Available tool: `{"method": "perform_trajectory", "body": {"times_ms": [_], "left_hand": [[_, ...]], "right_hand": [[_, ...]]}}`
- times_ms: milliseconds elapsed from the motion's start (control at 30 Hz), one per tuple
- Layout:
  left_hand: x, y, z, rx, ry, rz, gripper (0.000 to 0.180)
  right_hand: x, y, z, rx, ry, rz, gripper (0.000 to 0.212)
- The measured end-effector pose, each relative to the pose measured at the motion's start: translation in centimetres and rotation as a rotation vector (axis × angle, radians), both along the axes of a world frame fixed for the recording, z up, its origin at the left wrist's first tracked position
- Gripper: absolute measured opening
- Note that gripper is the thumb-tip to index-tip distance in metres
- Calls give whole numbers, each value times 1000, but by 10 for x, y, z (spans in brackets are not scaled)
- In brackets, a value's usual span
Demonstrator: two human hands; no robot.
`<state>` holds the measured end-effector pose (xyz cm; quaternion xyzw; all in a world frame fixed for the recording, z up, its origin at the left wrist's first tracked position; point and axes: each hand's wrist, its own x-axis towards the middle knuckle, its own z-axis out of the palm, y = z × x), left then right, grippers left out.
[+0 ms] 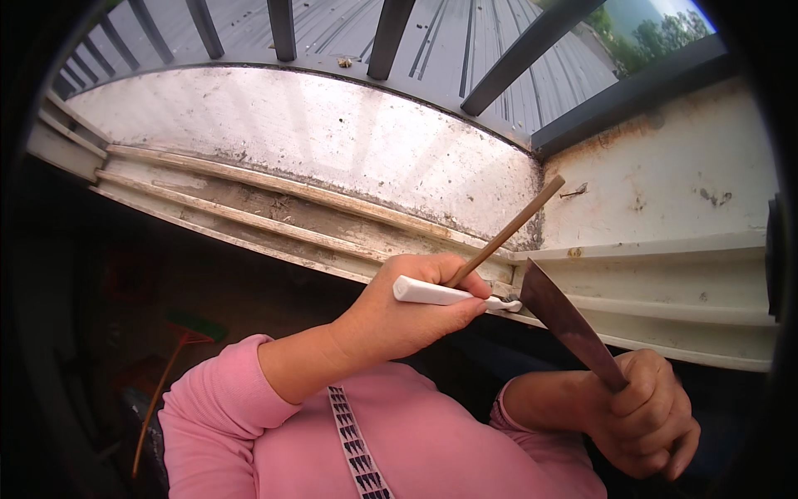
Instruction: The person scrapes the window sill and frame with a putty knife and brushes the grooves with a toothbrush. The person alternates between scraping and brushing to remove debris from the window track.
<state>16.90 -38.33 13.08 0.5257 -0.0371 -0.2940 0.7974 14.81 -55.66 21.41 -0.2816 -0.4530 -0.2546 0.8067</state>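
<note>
Between thumb and fingers, my left hand grips a white-handled tool with a small bent head. A thin wooden stick is held in the same hand, slanting up to the right. The tool's head rests at the corner of the window track, where dark grit shows. My right hand is closed in a fist round a knife, its broad dark blade pointing up and left. The blade's end is close to the white tool's head; whether they touch I cannot tell. The knife's handle is hidden in my fist.
Beyond the track lies a dirty white sill, bounded by dark metal bars. At right rises a stained white frame side. Dirt lines the track's groove. A green-headed broom leans below at left.
</note>
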Motion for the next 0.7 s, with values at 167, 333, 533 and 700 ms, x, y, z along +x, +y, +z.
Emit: {"method": "perform_trajectory", "body": {"times_ms": [167,333,533,700], "left_hand": [[2,-13,0,119,-54,15,14],[-3,9,-11,243,-317,79,14],[2,44,6,177,-10,177,11],[1,2,-2,240,-22,130,11]], "right_hand": [[6,1,-6,0,-38,55,13],[2,-8,-2,-261,-35,-81,13],[-3,-14,-13,-294,-34,-110,13],[8,10,-10,-134,13,52,12]]}}
